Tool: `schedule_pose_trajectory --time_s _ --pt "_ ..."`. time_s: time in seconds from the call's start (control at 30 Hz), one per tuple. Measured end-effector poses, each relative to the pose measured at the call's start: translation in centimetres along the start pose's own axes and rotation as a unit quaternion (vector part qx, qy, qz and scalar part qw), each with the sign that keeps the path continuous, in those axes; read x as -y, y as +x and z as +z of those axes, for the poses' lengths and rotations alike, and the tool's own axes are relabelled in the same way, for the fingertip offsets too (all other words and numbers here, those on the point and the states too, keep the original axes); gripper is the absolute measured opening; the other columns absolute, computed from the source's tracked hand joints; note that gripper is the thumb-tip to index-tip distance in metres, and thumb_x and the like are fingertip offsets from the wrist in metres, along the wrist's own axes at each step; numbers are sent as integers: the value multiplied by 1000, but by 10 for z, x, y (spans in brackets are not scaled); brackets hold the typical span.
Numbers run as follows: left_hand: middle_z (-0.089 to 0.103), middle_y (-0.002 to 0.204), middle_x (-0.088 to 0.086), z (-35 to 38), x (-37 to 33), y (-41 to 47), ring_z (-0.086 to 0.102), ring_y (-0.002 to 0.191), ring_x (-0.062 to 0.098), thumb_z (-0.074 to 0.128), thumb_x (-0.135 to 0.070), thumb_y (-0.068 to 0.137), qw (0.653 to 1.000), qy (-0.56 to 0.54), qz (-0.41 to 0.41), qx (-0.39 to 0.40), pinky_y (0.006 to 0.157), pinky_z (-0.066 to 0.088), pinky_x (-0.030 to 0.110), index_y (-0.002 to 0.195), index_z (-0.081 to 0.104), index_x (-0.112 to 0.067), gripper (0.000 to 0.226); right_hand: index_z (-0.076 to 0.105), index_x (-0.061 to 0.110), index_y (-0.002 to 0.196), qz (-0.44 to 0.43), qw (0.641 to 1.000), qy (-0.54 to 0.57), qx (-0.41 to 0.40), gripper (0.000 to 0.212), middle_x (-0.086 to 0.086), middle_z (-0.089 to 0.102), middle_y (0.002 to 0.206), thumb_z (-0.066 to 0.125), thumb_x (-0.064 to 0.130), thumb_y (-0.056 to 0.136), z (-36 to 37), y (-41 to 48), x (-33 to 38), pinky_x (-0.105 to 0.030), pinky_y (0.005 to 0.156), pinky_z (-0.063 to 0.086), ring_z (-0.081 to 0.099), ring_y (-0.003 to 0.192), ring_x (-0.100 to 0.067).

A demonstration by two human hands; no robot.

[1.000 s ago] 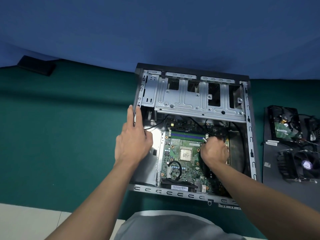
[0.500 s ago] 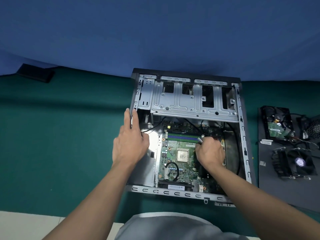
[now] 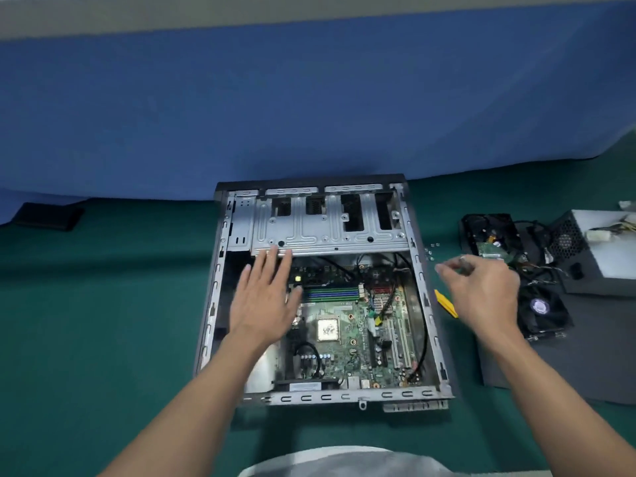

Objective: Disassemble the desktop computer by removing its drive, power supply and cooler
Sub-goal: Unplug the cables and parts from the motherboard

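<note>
two hands [image 3: 265, 304] [image 3: 485, 294], one each of case [image 3: 418, 270], drive [image 3: 488, 232], power supply [image 3: 609, 251], cooler [image 3: 543, 311], screwdriver [image 3: 466, 268].

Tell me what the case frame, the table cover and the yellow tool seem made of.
Case frame: bare sheet metal, likely steel; dull grey, stamped ribs, punched slots.
Table cover: seemingly green felt or cloth; matte, no glare.
Yellow tool: probably plastic, by its flat bright colour; partly hidden, so unsure.

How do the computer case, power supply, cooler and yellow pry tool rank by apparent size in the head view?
1. computer case
2. power supply, cropped by the frame
3. cooler
4. yellow pry tool, partly behind right hand
</note>
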State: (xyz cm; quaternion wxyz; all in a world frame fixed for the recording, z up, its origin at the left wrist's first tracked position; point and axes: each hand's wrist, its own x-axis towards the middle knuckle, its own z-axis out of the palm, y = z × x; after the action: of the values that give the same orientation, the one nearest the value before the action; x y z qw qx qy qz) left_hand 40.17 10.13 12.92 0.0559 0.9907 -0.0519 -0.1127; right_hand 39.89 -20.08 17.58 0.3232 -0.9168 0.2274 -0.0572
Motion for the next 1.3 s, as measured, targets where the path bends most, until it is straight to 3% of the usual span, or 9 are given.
schedule_pose_trajectory --time_s 0.17,0.37,0.77,0.97,1.07,1.13,1.3 --pt "-26 158 3 4 -40 6 -25 145 16 23 -59 99 995 -90 -33 26 115 -10 32 154 -14 -22 76 72 14 76 84 992 -52 78 15 -17 69 78 70 27 84 9 5 -57 -35 68 50 63 77 -35" --pt "-13 163 1 -7 -41 8 -12 149 17 41 -49 99 995 -86 -52 28 121 1 37 156 -4 -21 78 69 11 93 96 971 -145 162 23 -19 68 95 55 30 93 46 -8 -100 -41 75 54 64 89 -38" --pt "-5 163 -6 -18 -44 10 2 150 16 55 -36 97 989 -114 -82 46 122 12 37 157 5 -26 78 65 11 98 90 955 -202 199 18 -13 66 100 54 24 93 70 4 -120 -37 72 50 63 90 -34" --pt "-4 163 -7 -13 -40 5 -1 150 15 55 -33 98 990 -118 -68 26 122 10 37 157 5 -26 78 60 14 72 120 972 -47 196 35 -9 61 74 58 44 91 49 20 -102 -32 63 42 59 74 -30" --pt "-3 164 -5 -12 -32 1 -3 150 13 53 -33 98 995 -89 -38 13 122 3 36 157 4 -25 76 58 12 95 83 977 22 193 32 -8 61 91 47 42 97 32 30 -75 -32 74 37 55 91 -28" --pt "-5 164 -5 -10 -26 -2 -7 150 13 50 -34 99 997 -74 -34 10 122 -2 35 157 4 -23 75 59 11 100 36 981 50 184 31 -4 60 92 41 37 101 21 34 -53 -31 75 36 55 93 -27" --pt "-11 163 1 -4 -5 -29 -14 149 15 46 -38 99 996 -22 -83 -17 120 -10 32 157 3 -17 75 66 23 81 -35 965 178 191 21 9 61 63 56 35 95 1 20 8 -30 61 44 57 61 -14"
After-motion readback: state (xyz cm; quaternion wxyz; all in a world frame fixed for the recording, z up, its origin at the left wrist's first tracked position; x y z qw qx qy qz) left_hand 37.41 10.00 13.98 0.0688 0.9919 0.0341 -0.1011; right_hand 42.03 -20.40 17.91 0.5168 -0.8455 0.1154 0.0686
